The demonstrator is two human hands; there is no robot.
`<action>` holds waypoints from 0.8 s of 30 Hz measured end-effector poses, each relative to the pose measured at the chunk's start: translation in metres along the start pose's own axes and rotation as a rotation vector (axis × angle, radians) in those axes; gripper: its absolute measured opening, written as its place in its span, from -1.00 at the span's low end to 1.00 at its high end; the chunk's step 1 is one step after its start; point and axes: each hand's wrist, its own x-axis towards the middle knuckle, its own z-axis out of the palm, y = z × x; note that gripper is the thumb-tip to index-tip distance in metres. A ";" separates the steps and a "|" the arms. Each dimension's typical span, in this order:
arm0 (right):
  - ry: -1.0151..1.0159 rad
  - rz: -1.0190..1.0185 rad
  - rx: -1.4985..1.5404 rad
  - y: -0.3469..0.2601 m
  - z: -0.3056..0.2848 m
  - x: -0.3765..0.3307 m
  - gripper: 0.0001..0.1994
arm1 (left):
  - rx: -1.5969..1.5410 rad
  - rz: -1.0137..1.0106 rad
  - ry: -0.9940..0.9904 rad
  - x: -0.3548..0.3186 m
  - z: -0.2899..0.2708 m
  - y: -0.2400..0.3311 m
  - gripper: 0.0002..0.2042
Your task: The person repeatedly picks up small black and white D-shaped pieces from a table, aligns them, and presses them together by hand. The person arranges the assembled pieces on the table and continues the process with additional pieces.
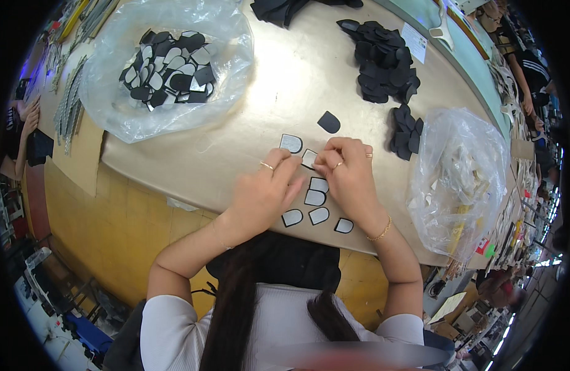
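Observation:
Between my hands lies a small patch (pixel 309 159), rounded at one end, with a whitish face and a black rim. My right hand (pixel 348 176) is closed, its fingertips pinching the patch's right edge. My left hand (pixel 263 191) is just left of it, thumb and bent fingers apart, with nothing visible in them. Above the left fingers is another white-faced patch (pixel 291 143); several more, such as this patch (pixel 315 197), lie below between my wrists. A black patch (pixel 329 122), dark side up, rests beyond my right hand.
At the left, a clear plastic bag (pixel 229 93) holds many loose black and white patches (pixel 170 67). Black patches (pixel 387 62) are heaped at the far right, with a smaller pile (pixel 406 132) nearer. Another crumpled plastic bag (pixel 458 179) sits at the right table edge.

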 end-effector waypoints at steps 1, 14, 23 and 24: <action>-0.025 -0.024 0.006 0.000 -0.001 -0.003 -0.80 | 0.014 -0.017 -0.037 0.001 -0.001 -0.001 -0.64; -0.106 0.243 0.141 0.001 -0.009 0.011 -0.84 | 0.054 -0.090 -0.112 0.018 0.006 -0.003 -0.62; -0.132 0.223 0.156 0.003 -0.016 0.011 -0.89 | -0.002 -0.058 -0.182 0.026 0.007 -0.006 -0.74; -0.104 0.235 0.179 0.004 -0.020 0.011 -0.89 | 0.012 -0.057 -0.197 0.026 0.004 -0.006 -0.75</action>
